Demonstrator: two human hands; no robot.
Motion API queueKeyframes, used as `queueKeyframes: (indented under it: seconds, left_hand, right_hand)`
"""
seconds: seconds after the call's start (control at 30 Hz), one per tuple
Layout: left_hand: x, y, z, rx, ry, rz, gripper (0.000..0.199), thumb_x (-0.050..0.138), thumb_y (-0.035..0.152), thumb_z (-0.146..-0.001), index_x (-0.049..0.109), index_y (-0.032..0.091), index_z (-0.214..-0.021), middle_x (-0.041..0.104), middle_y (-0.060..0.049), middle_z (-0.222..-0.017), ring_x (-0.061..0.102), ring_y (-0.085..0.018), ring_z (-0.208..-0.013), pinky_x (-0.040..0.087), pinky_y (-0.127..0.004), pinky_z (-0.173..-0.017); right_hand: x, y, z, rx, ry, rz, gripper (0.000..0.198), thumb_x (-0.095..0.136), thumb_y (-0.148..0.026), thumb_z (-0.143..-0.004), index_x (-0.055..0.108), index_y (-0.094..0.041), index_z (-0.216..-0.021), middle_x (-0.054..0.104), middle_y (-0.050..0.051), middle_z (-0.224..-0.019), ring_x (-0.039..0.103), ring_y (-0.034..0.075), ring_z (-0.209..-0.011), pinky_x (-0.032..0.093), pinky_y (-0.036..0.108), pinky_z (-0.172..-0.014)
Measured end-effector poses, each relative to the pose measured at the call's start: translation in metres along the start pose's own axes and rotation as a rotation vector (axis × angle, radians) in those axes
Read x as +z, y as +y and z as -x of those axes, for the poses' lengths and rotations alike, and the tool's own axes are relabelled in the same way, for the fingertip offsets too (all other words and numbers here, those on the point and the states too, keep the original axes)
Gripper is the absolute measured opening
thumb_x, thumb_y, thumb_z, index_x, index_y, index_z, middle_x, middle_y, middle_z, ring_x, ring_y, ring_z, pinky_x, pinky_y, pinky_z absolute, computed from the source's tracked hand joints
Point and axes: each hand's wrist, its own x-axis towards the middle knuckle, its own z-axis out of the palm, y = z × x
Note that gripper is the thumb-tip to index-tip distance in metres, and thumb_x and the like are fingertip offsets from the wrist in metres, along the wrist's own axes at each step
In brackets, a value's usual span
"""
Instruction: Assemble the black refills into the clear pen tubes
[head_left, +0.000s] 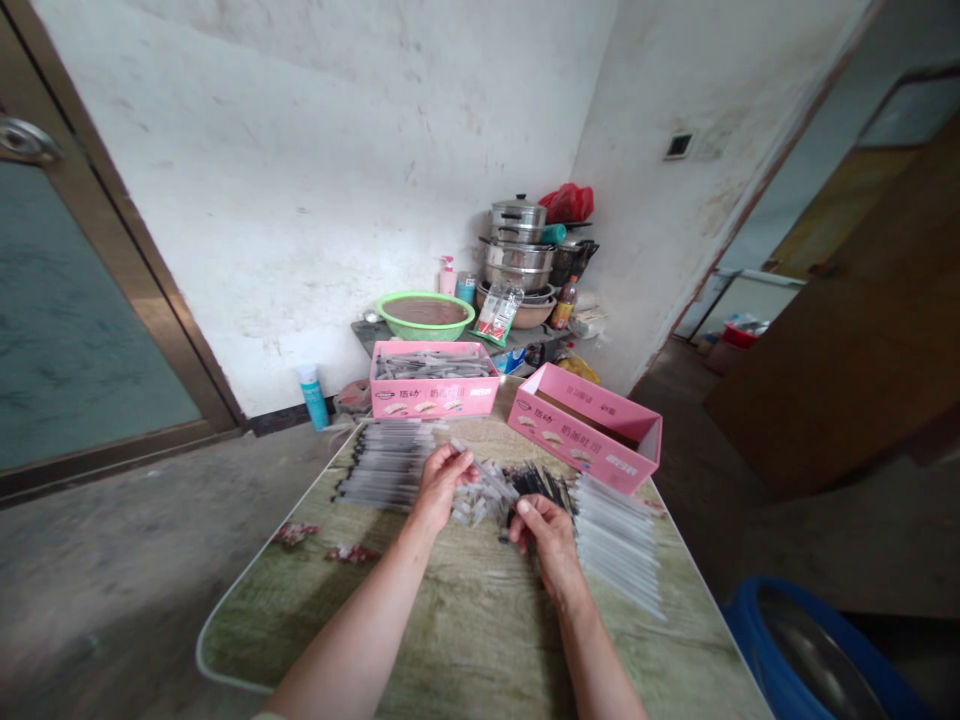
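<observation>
Right hand (546, 535) and left hand (444, 482) stand apart, both pinching one clear tube (493, 474) held above the table (476, 630); black-tipped pens (384, 467) lie left, loose tubes (616, 540) right; beyond, left pink box (433, 401), filled, and right pink box (551, 437), both printed with Chinese characters, smallest lettering illegible; behind, green basin (426, 330).

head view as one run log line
left hand: holding clear tube; right hand: at tube's near end; left side: dark-tipped tubes; right side: clear row; back: pink boxes
</observation>
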Motion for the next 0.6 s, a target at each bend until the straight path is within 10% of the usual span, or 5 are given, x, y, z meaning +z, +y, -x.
queueKeyframes:
  seconds: [0.6]
  left_hand:
    - [0.0012,0.0004,0.0007,-0.015,0.021,-0.016,0.038,0.086,0.039,-0.06,0.063,0.015,-0.076,0.062,0.002,-0.064,0.059,-0.011,-0.054,0.051,-0.022,-0.056]
  right_hand:
    - [-0.0012,0.0,-0.0003,-0.019,0.026,0.086,0.039,0.073,-0.052,-0.076,0.061,-0.016,-0.068,0.058,-0.002,-0.045,0.035,0.007,-0.037,0.025,0.019,-0.038]
